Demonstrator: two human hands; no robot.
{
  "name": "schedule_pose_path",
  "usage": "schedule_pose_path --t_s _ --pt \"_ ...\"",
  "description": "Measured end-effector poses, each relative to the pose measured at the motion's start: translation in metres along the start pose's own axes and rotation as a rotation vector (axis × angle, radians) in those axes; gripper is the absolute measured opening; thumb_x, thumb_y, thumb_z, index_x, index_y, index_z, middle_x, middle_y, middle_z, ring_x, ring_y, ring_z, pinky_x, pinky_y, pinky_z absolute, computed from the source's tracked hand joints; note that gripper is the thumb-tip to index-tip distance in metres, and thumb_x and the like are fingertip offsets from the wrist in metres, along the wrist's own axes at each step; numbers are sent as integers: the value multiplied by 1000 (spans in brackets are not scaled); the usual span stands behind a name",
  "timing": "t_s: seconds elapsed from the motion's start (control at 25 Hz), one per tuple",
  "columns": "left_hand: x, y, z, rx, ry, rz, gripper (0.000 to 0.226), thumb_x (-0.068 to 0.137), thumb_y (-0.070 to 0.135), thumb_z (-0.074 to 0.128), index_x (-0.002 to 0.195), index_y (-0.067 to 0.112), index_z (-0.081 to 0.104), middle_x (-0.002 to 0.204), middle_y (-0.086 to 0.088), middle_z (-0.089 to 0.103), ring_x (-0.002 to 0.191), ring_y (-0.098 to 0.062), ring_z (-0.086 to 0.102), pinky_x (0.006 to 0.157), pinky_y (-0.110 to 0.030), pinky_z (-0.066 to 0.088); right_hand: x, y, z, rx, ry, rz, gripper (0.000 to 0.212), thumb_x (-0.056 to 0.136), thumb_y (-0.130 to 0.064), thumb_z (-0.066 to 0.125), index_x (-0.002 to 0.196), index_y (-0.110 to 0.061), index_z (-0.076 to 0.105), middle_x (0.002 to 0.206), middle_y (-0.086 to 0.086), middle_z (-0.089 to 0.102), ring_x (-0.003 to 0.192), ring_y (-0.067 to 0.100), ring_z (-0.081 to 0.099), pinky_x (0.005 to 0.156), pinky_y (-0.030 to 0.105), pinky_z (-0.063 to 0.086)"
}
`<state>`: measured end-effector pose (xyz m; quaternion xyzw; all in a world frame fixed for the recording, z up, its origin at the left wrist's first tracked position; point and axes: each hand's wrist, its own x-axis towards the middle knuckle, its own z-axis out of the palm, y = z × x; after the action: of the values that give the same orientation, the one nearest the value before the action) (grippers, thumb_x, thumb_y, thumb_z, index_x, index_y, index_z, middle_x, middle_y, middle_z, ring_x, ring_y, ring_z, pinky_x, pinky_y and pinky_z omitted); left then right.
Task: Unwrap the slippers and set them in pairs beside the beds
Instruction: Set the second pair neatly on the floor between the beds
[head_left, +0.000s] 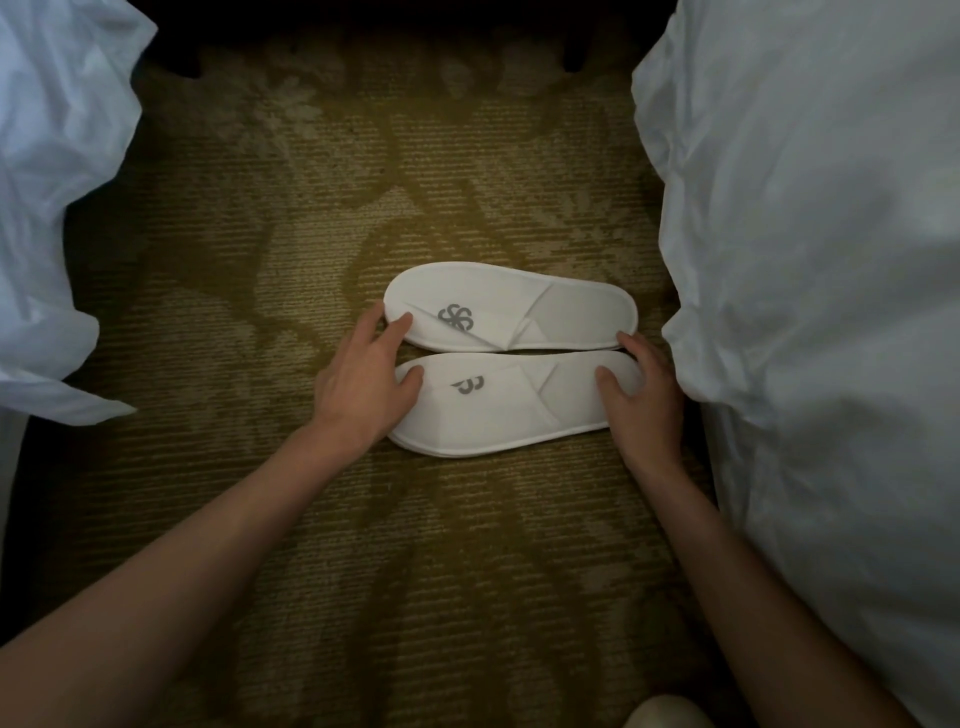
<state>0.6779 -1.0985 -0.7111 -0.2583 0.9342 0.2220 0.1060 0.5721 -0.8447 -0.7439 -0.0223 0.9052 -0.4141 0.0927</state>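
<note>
Two flat white slippers lie side by side on the carpet, toes to the left, each with a grey logo. The far slipper (511, 312) and the near slipper (498, 410) touch along their long edges. My left hand (366, 376) rests at the toe ends, fingers spread on both slippers. At the heel ends, my right hand (641, 395) has its fingers laid on the near slipper and its thumb by the far one. Both hands press on the pair without grasping. No wrapper is visible.
White bedding of one bed (810, 312) hangs down close on the right, almost touching the heels. Bedding of another bed (52, 208) hangs on the left. Patterned olive carpet (260, 234) lies between them. A pale rounded thing (660, 712) shows at the bottom edge.
</note>
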Motion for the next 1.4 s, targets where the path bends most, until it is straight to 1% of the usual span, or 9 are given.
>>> schedule_pose_path --t_s 0.32,0.6,1.04,1.28,1.4 --pt "0 0 2 12 9 1 60 92 36 55 147 23 35 160 -6 21 141 -30 30 101 -57 43 -2 2 1 -55 -27 -28 47 92 -19 64 138 -16 56 152 5 47 142 21 39 120 42 30" --pt "1 -2 5 18 11 7 60 91 36 55 147 23 36 160 -7 20 140 -32 31 99 -57 44 -1 4 1 -58 -19 -28 46 92 -18 65 137 -17 58 151 5 49 141 21 41 119 43 31" --pt "2 0 3 42 -10 -2 61 92 37 55 148 22 34 160 -9 20 140 -35 30 101 -59 43 -3 1 -2 -82 -41 -22 46 91 -19 66 136 -15 58 150 6 50 140 22 42 118 43 32" --pt "5 -2 7 44 -5 8 62 90 37 57 146 20 37 159 -11 20 138 -39 31 98 -61 44 -5 -4 -6 -117 -88 11 51 91 -21 65 141 -16 54 155 7 44 145 24 36 120 42 28" --pt "6 -2 8 70 15 41 62 89 38 58 145 18 40 157 -15 22 137 -43 29 98 -62 41 -5 -7 -7 -138 -106 20 54 92 -23 64 144 -18 51 158 5 40 146 23 34 121 40 27"
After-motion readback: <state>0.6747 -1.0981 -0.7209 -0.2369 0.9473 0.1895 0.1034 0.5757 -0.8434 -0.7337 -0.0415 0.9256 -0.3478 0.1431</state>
